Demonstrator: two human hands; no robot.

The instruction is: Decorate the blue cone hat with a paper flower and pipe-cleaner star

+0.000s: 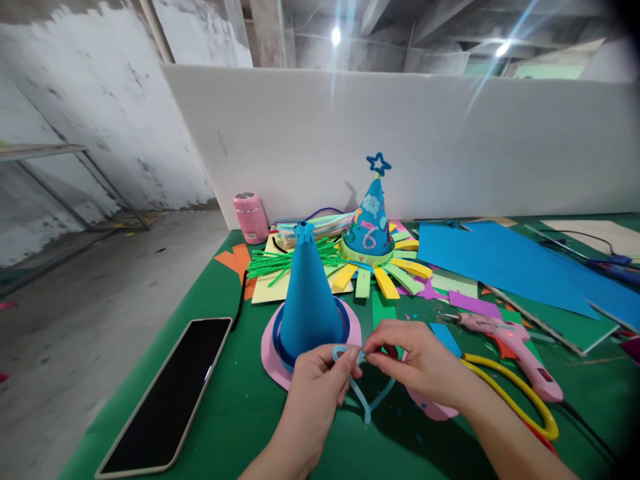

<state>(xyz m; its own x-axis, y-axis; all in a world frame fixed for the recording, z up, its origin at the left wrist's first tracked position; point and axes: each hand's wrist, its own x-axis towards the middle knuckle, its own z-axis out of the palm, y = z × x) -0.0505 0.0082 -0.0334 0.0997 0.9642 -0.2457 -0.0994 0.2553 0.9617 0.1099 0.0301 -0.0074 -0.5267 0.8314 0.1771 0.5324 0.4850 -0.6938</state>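
Note:
Between my two hands is a light blue pipe cleaner (367, 408), bent into a loop with a pointed lower end. My left hand (323, 383) pinches it by a small curl at the left. The fingertips of my right hand (417, 360) close on it just beside, almost touching the left ones. Right behind my left hand stands a blue paper cone hat (310, 300) on a pink brim (270, 343), its tip cut into small flaps. A pink piece (434, 407) lies partly hidden under my right hand.
A decorated hat (369, 233) with a star on top stands behind, near green pipe cleaners (295, 260). At right are a pink glue gun (515, 343), yellow-handled scissors (520, 387) and blue sheets (490, 260). A phone (170, 393) lies left, a pink canister (251, 219) farther back.

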